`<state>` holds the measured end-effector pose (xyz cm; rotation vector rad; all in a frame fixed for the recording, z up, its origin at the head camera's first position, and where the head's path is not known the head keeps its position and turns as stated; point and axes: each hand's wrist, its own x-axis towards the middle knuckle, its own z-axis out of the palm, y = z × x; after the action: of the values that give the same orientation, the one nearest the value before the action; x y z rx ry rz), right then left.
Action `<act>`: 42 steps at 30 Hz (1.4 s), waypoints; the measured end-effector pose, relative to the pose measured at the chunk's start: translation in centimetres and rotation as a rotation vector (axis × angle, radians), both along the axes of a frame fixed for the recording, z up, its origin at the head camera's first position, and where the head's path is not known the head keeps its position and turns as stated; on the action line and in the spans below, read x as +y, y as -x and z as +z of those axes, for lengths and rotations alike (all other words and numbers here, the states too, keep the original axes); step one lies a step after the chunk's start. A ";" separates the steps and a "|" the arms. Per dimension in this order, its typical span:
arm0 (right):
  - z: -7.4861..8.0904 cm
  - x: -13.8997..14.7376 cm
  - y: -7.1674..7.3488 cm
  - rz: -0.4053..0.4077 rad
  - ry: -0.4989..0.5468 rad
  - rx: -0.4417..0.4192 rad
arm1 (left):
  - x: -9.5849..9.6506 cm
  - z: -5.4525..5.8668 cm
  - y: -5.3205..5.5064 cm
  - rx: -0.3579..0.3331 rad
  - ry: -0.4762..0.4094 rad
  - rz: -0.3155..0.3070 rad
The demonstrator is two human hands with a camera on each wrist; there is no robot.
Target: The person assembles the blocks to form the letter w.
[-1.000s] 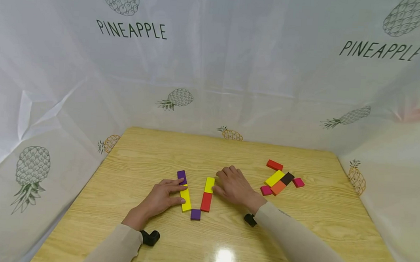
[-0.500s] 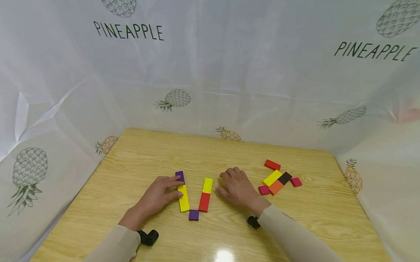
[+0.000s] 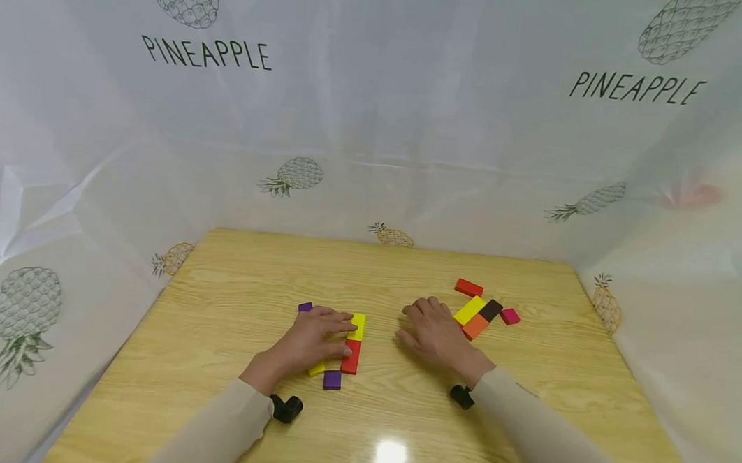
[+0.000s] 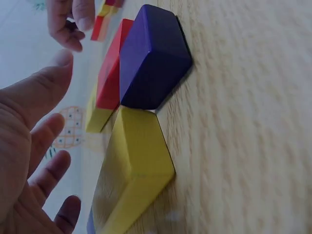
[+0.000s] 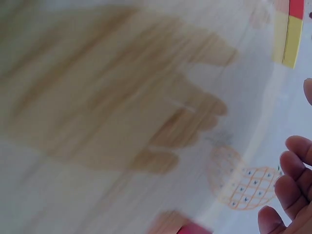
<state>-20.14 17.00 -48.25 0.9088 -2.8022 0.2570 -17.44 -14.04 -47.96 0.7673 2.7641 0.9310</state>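
Note:
My left hand (image 3: 311, 340) reaches over the V-shaped layout of wooden blocks, its fingers spread and holding nothing. Its fingertips lie over the right row, a yellow block (image 3: 356, 325) and a red block (image 3: 351, 358); contact cannot be told. Beneath the hand, the left row's yellow block (image 4: 131, 156) is mostly hidden in the head view, and a purple block (image 3: 305, 307) peeks out at its far end. Another purple block (image 3: 332, 380) sits at the near point of the V. To the right, my right hand (image 3: 437, 336) hovers or rests with relaxed fingers, holding nothing.
Beyond the right hand lie loose blocks: red (image 3: 469, 287), yellow (image 3: 470, 310), black (image 3: 491, 310), orange (image 3: 476, 326) and pink (image 3: 510, 316). A white pineapple-printed sheet (image 3: 347, 202) walls the wooden table (image 3: 256, 267) at the back and sides.
My left hand has left the purple and yellow blocks of the left row and moved right, over the right row. My right hand has drawn away rightward from the yellow block.

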 end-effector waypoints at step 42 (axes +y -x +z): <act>-0.3 10.2 -0.6 -0.004 -0.038 0.093 | 0.6 -1.1 1.4 -0.003 0.141 -0.111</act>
<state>-19.53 27.19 -48.55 0.8993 -2.7319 0.1572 -18.83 -13.47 -49.05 0.8829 2.7173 0.7076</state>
